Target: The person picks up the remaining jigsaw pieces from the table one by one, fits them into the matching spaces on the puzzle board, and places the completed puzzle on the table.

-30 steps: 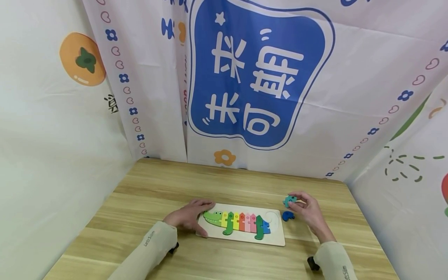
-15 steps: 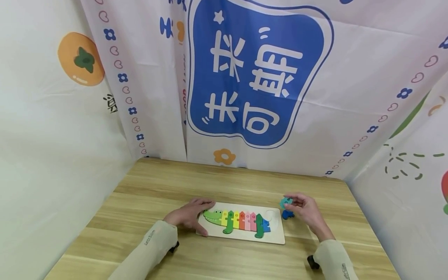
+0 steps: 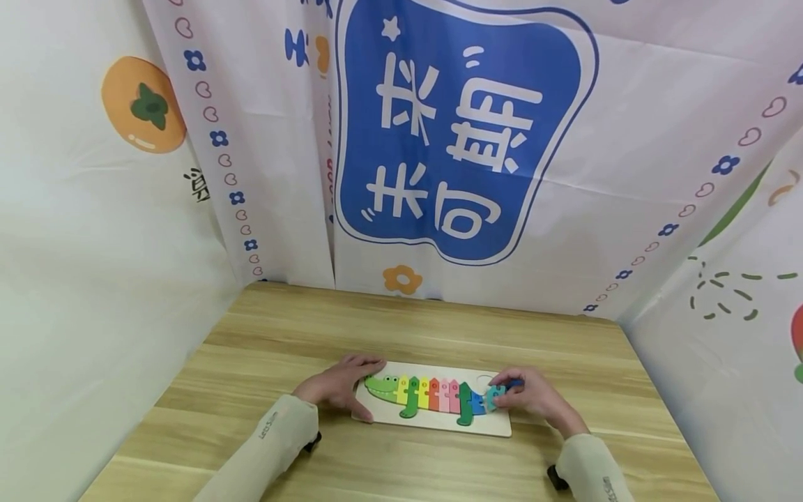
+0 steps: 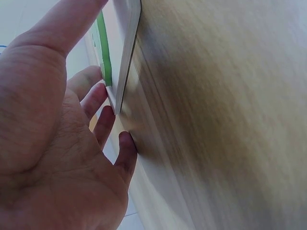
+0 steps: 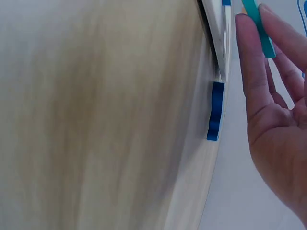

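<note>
The crocodile puzzle board lies on the table with a row of coloured pieces set in it, from the green head to a blue piece. My left hand rests on the board's left end, fingers and thumb spread; in the left wrist view its fingertips touch the board's edge and the table. Between thumb and fingers, my right hand pinches a teal puzzle piece over the tail recess. The right wrist view has that piece raised above the surface. Beside the board lies a loose dark blue piece.
The wood-grain table reaches back to a printed white curtain. White cloth walls stand at the left and right sides.
My right hand has brought the teal piece left and toward me, from above the loose blue piece to the board's tail end. The left hand stays where it was.
</note>
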`<action>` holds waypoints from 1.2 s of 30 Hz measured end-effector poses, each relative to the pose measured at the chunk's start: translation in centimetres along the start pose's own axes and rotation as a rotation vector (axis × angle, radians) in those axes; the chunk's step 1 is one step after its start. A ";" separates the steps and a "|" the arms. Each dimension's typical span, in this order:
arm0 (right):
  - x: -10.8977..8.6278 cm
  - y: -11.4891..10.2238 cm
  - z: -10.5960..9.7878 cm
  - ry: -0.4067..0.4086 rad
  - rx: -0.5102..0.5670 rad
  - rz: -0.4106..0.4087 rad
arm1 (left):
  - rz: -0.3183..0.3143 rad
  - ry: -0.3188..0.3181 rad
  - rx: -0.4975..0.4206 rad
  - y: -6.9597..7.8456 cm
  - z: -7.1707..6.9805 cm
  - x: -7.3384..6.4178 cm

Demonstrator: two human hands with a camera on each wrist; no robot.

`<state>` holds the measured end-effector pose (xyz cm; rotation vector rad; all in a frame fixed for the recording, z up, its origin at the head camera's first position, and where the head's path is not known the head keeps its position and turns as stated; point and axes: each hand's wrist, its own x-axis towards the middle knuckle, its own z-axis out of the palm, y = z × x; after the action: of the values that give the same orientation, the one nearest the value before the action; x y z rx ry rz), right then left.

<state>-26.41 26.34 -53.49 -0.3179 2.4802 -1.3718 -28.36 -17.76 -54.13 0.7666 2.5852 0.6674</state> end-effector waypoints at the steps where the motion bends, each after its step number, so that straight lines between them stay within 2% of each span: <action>1: 0.0 -0.1 0.1 -0.001 -0.006 -0.007 | 0.001 0.001 0.000 0.0 0.0 0.0; 12: 0.3 -0.1 1.2 0.034 -0.055 -0.011 | -0.002 -0.001 -0.006 0.2 -0.2 -0.2; 19: 0.5 0.0 1.4 0.040 -0.134 -0.042 | -0.005 -0.003 -0.014 0.3 -0.2 -0.2; 36: 0.4 0.1 1.6 0.068 -0.204 -0.052 | -0.008 0.005 -0.029 0.3 -0.1 -0.3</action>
<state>-26.20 24.97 -54.42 -0.3880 2.6922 -1.1688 -28.09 -17.74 -53.86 0.7454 2.5766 0.7033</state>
